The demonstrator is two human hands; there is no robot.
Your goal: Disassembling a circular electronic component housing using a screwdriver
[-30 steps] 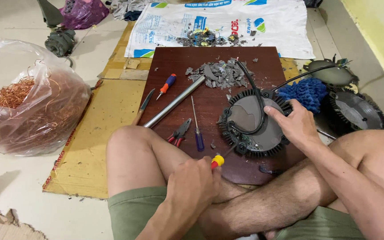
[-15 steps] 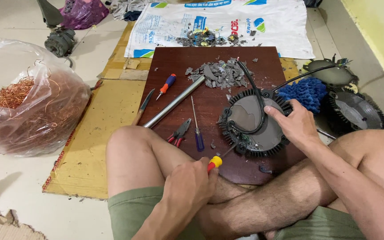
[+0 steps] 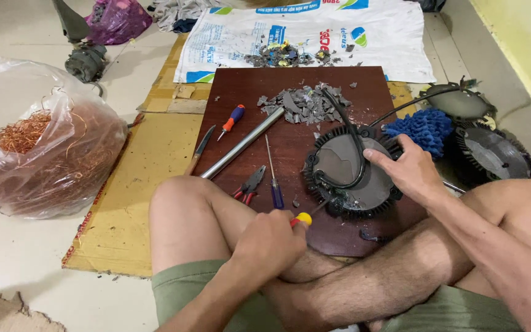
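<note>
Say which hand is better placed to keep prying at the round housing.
Left. The left hand already grips the screwdriver, whose tip sits at the housing rim. The right hand lies flat on the housing, bracing it.

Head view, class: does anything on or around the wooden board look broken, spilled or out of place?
Yes. A heap of grey broken fragments lies scattered at the far end of the wooden board, with more debris on the printed sack beyond. The round finned housing under the right hand has a loose black cable arching over it.
</note>
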